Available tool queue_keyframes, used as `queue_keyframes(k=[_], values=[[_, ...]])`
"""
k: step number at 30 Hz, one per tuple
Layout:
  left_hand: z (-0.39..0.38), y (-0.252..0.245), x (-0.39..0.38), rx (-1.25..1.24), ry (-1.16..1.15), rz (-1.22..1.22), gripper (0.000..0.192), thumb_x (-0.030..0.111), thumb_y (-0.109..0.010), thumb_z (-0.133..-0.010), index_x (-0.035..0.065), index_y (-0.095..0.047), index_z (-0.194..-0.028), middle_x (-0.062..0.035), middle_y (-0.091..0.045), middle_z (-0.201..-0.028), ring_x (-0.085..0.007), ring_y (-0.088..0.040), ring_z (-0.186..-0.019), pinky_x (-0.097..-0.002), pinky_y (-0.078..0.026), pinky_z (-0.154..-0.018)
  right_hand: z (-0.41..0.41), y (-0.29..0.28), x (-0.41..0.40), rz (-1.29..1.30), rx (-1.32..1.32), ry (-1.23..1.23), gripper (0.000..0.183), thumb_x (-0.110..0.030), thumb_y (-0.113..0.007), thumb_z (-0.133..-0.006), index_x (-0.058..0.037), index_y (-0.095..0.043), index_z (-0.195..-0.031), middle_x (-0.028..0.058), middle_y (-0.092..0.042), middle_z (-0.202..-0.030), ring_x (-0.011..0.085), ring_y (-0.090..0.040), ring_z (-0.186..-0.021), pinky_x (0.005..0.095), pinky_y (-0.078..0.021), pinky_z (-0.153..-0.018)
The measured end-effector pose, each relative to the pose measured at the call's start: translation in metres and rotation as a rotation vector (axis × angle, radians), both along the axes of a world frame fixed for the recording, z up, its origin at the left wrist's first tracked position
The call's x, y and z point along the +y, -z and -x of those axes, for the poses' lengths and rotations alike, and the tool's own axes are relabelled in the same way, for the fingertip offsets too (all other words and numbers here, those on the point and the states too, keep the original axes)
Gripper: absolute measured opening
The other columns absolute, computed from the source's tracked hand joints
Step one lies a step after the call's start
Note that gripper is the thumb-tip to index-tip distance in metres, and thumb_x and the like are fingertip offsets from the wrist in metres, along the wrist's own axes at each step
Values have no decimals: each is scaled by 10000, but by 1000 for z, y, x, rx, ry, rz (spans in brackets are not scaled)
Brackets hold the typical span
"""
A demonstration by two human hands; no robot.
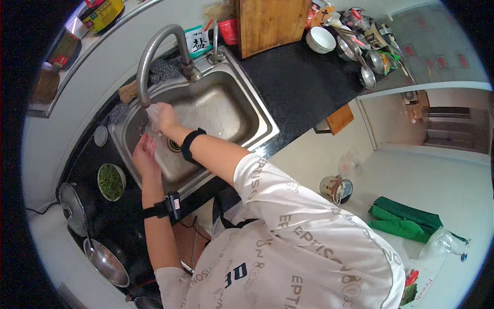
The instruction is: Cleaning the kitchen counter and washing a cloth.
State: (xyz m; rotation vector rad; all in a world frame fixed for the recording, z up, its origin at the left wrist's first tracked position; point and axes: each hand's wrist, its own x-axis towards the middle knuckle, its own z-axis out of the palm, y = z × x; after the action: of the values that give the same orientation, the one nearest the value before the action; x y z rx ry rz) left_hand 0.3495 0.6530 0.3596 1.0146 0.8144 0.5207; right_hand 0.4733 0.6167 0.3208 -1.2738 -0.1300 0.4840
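Both hands are over the left part of a stainless-steel sink [216,100], below the end of the curved metal faucet [143,65]. My right hand [166,119] is at the spout, beside a whitish, translucent thing [153,112] that may be a cloth, a bag or water; its fingers are partly hidden. My left hand [146,152] is lower, fingers raised towards the falling water, its palm wet. Whether it holds anything cannot be told. Part of the drain [173,145] shows between the forearms. A bowl of chopped greens [112,182] stands on the counter left of the sink.
A wooden cutting board [270,27] leans behind the black counter [305,73], near white bowls [321,40], ladles [367,77] and packets. At the left are a glass lid [73,208], a metal pan [106,262] and a small round lid [100,136]. A brown sponge-like thing [128,92] lies behind the sink.
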Motion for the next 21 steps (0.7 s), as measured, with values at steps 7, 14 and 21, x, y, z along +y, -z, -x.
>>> queue_keyframes(k=[7, 14, 21], values=[[-35, -25, -17, 236, 35, 418, 468, 419, -348, -866, 109, -438, -1205, -106, -473, -1205, -269, -467, -1106, -418, -337, -944, 11, -37, -12, 471, -123, -54, 467, -423, -602, -749, 36, -575, -664, 203, -588, -647, 379, -572, -625, 425, -457, -619], [-72, -22, -23, -46, 142, 630, 507, 516, -337, -857, 131, -480, -1153, -66, -529, -1128, -267, -494, -1064, -420, -404, -884, -13, 23, -16, 331, -361, -315, 478, -257, -475, -868, -55, -343, -1281, 217, -442, -1228, 341, -483, -1061, 368, -398, -877], [-66, 38, 10, -76, 151, 208, 450, 282, -481, -877, 136, -358, -1284, -49, -563, -940, -178, -569, -801, -315, -482, -675, 34, -76, -49, -42, 230, -134, 492, -59, -412, -834, -93, -328, -1317, 196, -418, -1267, 297, -433, -1141, 331, -358, -917]])
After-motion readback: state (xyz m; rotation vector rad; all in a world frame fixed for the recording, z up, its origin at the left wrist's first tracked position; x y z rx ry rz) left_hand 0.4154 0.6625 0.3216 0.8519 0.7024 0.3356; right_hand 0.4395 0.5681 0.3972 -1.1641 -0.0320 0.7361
